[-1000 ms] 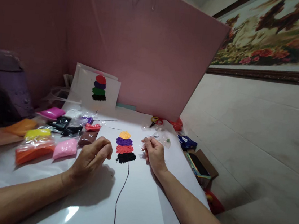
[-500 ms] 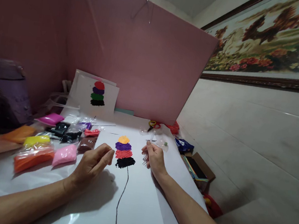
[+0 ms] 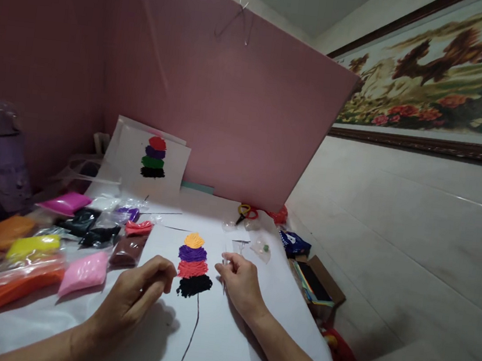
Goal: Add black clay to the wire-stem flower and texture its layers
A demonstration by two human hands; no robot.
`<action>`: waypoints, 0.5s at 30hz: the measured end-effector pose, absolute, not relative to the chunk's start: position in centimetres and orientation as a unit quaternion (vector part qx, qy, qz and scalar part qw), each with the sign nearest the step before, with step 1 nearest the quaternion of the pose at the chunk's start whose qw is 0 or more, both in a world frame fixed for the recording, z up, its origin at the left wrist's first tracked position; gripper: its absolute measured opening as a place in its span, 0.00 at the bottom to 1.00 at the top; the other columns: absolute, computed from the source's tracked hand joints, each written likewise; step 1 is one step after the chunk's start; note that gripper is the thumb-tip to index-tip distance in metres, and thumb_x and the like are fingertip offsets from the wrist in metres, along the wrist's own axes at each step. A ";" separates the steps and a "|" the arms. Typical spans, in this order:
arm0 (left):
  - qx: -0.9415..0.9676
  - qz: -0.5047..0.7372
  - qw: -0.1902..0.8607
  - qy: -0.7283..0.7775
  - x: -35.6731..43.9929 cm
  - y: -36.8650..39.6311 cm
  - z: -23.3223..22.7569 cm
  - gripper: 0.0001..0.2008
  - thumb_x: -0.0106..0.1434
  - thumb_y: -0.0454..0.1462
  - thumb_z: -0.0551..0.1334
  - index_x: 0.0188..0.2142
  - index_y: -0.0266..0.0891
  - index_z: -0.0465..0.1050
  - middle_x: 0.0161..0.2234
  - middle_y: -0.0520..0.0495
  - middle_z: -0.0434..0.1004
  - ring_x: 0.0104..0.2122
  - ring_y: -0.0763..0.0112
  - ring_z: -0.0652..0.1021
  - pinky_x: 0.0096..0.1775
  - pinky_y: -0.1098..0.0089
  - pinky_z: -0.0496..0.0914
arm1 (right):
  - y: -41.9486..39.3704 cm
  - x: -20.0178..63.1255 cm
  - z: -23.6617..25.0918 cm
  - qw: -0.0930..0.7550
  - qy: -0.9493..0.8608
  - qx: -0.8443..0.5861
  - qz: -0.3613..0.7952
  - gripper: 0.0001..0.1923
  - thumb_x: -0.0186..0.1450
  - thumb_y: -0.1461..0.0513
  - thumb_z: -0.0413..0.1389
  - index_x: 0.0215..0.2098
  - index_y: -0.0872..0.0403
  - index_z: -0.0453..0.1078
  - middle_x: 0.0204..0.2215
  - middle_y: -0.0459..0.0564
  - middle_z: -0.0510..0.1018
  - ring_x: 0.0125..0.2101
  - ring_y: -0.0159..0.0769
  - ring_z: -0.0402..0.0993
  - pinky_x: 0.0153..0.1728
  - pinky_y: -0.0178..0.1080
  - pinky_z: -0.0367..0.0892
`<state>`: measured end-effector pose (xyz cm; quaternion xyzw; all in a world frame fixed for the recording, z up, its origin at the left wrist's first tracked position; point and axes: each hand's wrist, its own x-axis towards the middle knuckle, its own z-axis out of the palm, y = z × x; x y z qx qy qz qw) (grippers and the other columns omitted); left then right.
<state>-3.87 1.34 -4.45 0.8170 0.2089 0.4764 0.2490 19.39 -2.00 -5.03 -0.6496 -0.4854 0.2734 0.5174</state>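
Head view — two hands on a white sheet [image 3: 221, 342], a pink board [image 3: 240, 116] closing off the back.
Bare paper lies open toward the near edge; clay packets [image 3: 80, 271] crowd the left. Stacked fuzzy blobs [image 3: 194, 264] — yellow, purple, red, black — sit between the hands above a thin black line. Left hand [image 3: 134, 299] rests half-curled, holding nothing visible; right hand [image 3: 241, 280] pinches a thin clear tool [image 3: 226, 255].

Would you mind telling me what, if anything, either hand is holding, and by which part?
The right hand pinches a thin clear tool at its upper end between fingertips. The left hand is curled above the paper; nothing shows in it.
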 end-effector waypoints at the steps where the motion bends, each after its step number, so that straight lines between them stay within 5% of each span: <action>1: 0.818 0.477 0.247 0.205 -3.9 1.3 -4.5 0.10 0.68 0.31 0.49 0.36 0.43 0.67 0.25 0.56 0.69 0.22 0.75 0.70 0.25 0.77 0.65 | -2.0 19.4 -5.1 0.518 -0.485 -0.649 0.275 0.17 0.56 0.60 0.59 0.42 0.60 0.77 0.16 0.38 0.67 0.19 0.32 0.70 0.31 0.38 0.73; 8: 0.824 0.463 0.251 0.208 -3.9 1.3 -5.1 0.09 0.69 0.32 0.49 0.38 0.44 0.66 0.26 0.56 0.69 0.23 0.75 0.72 0.27 0.76 0.66 | -1.9 19.5 -4.9 0.508 -0.493 -0.671 0.223 0.22 0.59 0.61 0.56 0.50 0.62 0.75 0.23 0.45 0.74 0.25 0.35 0.72 0.32 0.37 0.70; 15: 0.841 0.439 0.246 0.201 -3.7 0.6 -4.8 0.09 0.70 0.33 0.48 0.44 0.44 0.64 0.24 0.56 0.66 0.21 0.74 0.68 0.24 0.74 0.62 | -2.4 19.8 -4.7 0.468 -0.522 -0.694 0.166 0.13 0.61 0.62 0.54 0.40 0.56 0.78 0.30 0.52 0.81 0.31 0.40 0.75 0.34 0.39 0.68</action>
